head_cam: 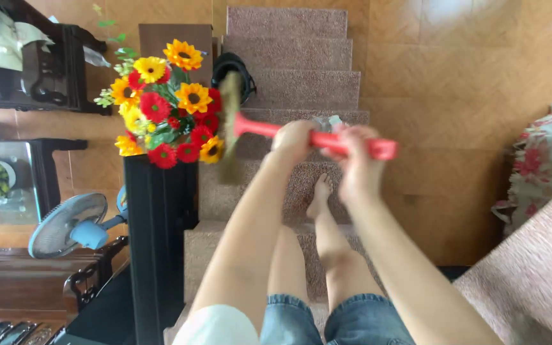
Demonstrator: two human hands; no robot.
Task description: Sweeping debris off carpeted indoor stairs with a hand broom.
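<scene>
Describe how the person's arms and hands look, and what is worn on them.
Both arms are bare along all that shows. The left hand and right hand are bare too: no gloves, and no watch or bracelet shows at either wrist. Rings cannot be told, because the hands are blurred. A white sleeve shows at the bottom edge by the left arm. Blue denim shorts lie below.

- The broom head is smeared by motion blur; its bristles cannot be made out.
- The red handle is partly hidden inside both fists.
- The blue fan is partly cut by the black stand.
</scene>
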